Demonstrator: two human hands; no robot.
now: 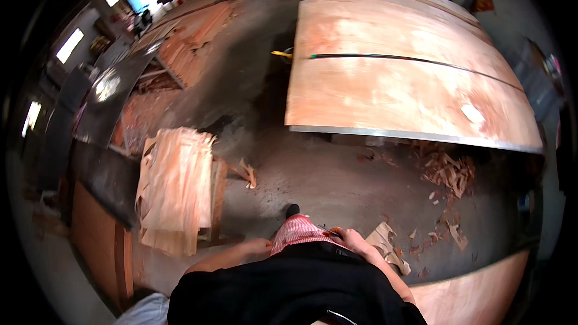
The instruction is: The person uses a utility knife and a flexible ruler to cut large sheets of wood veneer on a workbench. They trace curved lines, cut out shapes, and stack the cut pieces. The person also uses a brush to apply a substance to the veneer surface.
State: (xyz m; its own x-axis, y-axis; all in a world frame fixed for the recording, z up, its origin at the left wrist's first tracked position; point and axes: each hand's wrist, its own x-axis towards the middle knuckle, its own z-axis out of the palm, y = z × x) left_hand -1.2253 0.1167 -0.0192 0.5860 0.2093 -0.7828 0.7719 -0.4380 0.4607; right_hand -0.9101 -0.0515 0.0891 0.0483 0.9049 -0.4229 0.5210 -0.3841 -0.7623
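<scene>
Hands sit low at the person's waist, on either side of a red-and-white checked cloth point(299, 233) that hangs in front of the black top. The left hand point(257, 247) has its grip closed on the cloth's left edge, fingers curled in, forearm coming in bent from the lower left. The right hand point(348, 239) rests at the cloth's right edge with its grip narrow around a thin dark stick-like tool point(327, 229); what kind of tool is too small to tell. That forearm runs in from the lower right, elbow out.

Just above the cloth, a dark shoe point(292, 209) stands on the grey concrete floor point(313, 174). Right of the right hand lie torn pieces of veneer point(388, 245), and further right and up a scatter of wood scraps point(448, 174). Left of the left hand, a stack of thin veneer sheets point(174, 186) rests on a low stand.

Well beyond both hands, a broad desk point(409, 93) carries large reddish plywood sheets, a dark seam crossing them. Far up left, more veneer piles point(192, 39) run along a bench.
</scene>
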